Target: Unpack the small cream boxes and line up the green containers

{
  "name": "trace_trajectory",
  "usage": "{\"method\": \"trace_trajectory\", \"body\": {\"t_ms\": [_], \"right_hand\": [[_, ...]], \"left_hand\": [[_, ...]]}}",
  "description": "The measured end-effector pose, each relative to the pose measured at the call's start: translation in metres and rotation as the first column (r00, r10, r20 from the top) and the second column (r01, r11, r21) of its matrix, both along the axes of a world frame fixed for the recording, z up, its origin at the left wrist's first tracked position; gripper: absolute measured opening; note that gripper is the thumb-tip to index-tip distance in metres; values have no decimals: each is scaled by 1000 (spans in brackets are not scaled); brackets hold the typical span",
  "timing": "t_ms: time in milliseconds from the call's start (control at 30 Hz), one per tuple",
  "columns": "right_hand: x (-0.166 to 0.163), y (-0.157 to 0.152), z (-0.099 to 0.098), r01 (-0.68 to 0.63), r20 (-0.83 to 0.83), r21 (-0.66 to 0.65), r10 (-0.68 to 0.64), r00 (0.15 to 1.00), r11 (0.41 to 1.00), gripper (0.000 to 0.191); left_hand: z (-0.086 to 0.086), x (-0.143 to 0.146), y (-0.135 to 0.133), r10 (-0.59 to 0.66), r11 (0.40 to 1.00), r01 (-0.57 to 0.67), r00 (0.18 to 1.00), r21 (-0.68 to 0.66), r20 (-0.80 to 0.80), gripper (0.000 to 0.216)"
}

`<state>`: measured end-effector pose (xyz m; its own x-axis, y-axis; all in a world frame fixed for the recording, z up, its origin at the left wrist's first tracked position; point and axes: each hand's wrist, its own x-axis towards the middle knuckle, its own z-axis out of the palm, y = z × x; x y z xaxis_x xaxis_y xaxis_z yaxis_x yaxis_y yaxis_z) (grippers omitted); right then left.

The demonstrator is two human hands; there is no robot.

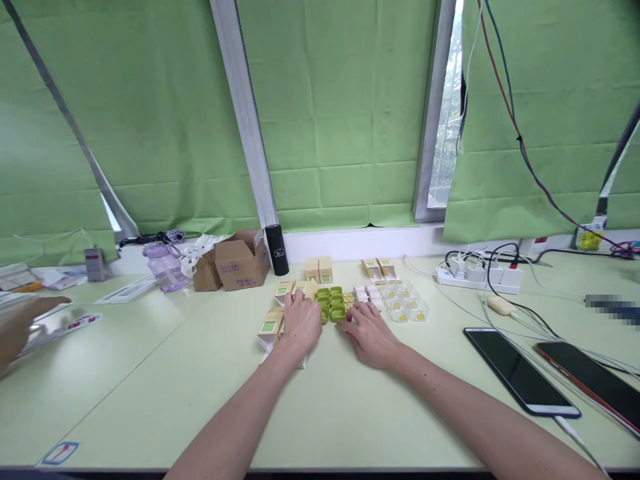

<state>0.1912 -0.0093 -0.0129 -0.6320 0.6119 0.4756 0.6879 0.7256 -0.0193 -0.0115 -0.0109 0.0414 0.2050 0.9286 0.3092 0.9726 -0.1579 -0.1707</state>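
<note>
A block of small green square cups (337,312), set in rows, sits on the table between my hands. My left hand (303,325) lies at the left side of the cups, palm down, its fingers apart over beige cartons (271,325) with green labels. My right hand (371,335) rests at the near right corner of the cups, fingertips against the edge and fingers loosely bent. Beside it are small beige pieces (348,300), white pieces (374,297) and a clear tray (404,303) with yellow bits in its hollows. What lies under my left palm is hidden.
Two beige boxes (319,269) and open cartons (380,270) stand farther back. A black bottle (277,250), cardboard box (242,263) and purple jug (167,268) are left. Right are a power strip (479,277), phones (520,370) and cables. Another person's hand (25,327) is far left.
</note>
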Motion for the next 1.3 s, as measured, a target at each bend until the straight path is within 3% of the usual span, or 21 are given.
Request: {"method": "trace_trajectory", "body": {"t_ms": [400,1033,1300], "right_hand": [[-1,-1,1,26,15,-59,-25,1000,998,30],[-1,-3,4,29,28,-61,-27,999,998,26],[3,-2,2,-26,84,-62,31,996,998,19]], "left_hand": [[-7,4,3,-10,999,10,1000,-49,-5,20],[-9,1,4,-31,999,31,999,-12,-8,22],[6,-2,3,-33,999,28,994,46,103,20]]}}
